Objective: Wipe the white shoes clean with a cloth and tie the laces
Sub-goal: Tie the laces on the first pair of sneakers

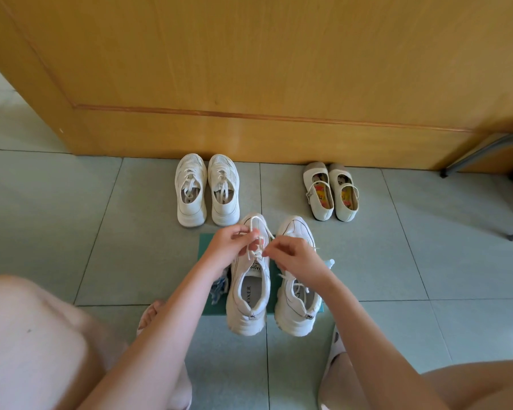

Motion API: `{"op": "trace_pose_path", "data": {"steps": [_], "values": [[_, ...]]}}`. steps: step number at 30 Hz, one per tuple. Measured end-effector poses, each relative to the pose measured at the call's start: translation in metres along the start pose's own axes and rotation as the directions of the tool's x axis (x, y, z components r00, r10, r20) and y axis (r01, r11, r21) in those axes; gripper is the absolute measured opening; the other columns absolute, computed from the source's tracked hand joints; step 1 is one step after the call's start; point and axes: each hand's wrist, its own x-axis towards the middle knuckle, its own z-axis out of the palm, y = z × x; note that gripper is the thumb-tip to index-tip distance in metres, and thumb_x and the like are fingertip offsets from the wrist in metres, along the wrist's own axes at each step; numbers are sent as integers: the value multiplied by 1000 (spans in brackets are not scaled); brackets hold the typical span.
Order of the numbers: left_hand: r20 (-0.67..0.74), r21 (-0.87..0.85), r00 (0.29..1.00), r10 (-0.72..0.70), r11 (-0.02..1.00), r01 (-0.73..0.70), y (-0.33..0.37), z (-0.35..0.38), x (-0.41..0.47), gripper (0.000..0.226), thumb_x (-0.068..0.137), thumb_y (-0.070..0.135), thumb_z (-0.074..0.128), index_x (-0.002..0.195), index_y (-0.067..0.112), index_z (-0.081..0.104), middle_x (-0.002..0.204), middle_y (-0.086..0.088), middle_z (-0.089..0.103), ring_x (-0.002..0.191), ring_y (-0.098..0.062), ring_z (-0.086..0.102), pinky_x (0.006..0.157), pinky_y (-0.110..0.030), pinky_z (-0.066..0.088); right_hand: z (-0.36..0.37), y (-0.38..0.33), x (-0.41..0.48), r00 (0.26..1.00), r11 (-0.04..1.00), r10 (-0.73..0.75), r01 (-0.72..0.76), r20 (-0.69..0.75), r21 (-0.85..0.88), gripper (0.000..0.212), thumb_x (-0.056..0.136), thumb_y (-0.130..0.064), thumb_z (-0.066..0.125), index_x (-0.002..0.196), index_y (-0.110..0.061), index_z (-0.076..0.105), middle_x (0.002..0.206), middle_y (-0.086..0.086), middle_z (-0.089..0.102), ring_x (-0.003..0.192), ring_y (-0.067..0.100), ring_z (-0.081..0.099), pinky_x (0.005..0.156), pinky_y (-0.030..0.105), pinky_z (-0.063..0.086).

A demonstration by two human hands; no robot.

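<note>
**Room at the sides**

Bare floor tiles (71, 232) stretch left and right of the green mat (274, 281), which two chunky sneakers (245, 319) fill. Beyond, laced sneakers (190, 208) and strap shoes (323, 211) line the wooden door (249, 69); metal chair legs (480, 153) stand far right.

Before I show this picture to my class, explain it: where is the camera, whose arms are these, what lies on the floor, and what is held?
No machine here: one camera, worn on a person's head, looks down at their own bare arms and knees. The left hand and right hand each pinch the white lace of the left sneaker. The right sneaker stands beside it, both on a green mat on the tiled floor. A blue-and-white cloth shows partly beside the left forearm. By the wooden door stand another pair of white sneakers and a pair of cream strap shoes.
</note>
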Motion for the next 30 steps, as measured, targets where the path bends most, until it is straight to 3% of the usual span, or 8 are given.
{"op": "trace_pose_path", "data": {"steps": [4,7,9,11,15,18,25,30], "values": [[12,-60,997,-73,995,74,-4,-2,-1,13,81,19,72,93,17,71,84,0,72,78,-9,65,78,-25,53,6,5,-1,980,972,87,-44,178,-232,11,90,-27,60,93,-19,67,69,-8,61,58,0,53,60,12,38],[-18,0,1000,-22,1000,22,-2,-1,-4,9,79,11,73,87,15,70,80,0,71,73,-11,66,77,-24,55,7,6,2,991,969,96,-72,94,-236,20,91,-29,60,102,-16,70,87,-7,65,76,7,59,68,13,43],[-58,129,996,73,990,-65,0,1,-4,9,79,10,73,86,12,68,79,-1,72,69,-10,68,71,-22,55,6,7,7,994,986,101,-106,-47,-126,20,94,-22,54,105,-13,67,90,1,66,77,19,61,72,21,48],[-88,292,980,181,945,-148,1,3,-4,7,79,10,72,84,13,69,79,0,71,70,-10,69,70,-22,54,5,8,15,978,987,157,-150,-136,59,22,95,-8,48,110,-11,64,96,4,65,81,19,61,77,25,51],[-86,431,951,297,871,-233,-2,6,-5,9,81,7,69,82,16,70,78,4,71,73,-5,67,68,-18,53,10,2,23,977,932,206,-181,-49,313,39,88,13,38,108,-8,64,102,6,66,86,17,61,86,32,52],[-117,384,946,303,892,-238,-5,8,-6,6,81,8,69,82,14,70,79,2,72,74,-6,68,69,-18,54,12,0,30,980,926,196,-177,-25,335,38,88,13,41,102,-14,64,102,3,66,92,16,62,85,30,53],[-191,109,967,169,983,-150,-4,10,-11,11,78,4,70,84,13,69,86,-1,71,74,-7,67,68,-16,53,13,11,40,984,924,172,-176,42,341,28,87,0,60,115,-6,61,105,13,67,98,22,64,90,30,52],[-171,19,977,130,992,-129,-2,9,-13,13,76,2,72,86,11,68,87,-1,72,74,-4,67,66,-12,51,7,11,38,983,968,168,-178,72,177,23,86,-7,62,109,-10,64,102,9,67,93,16,61,82,21,48]]}}
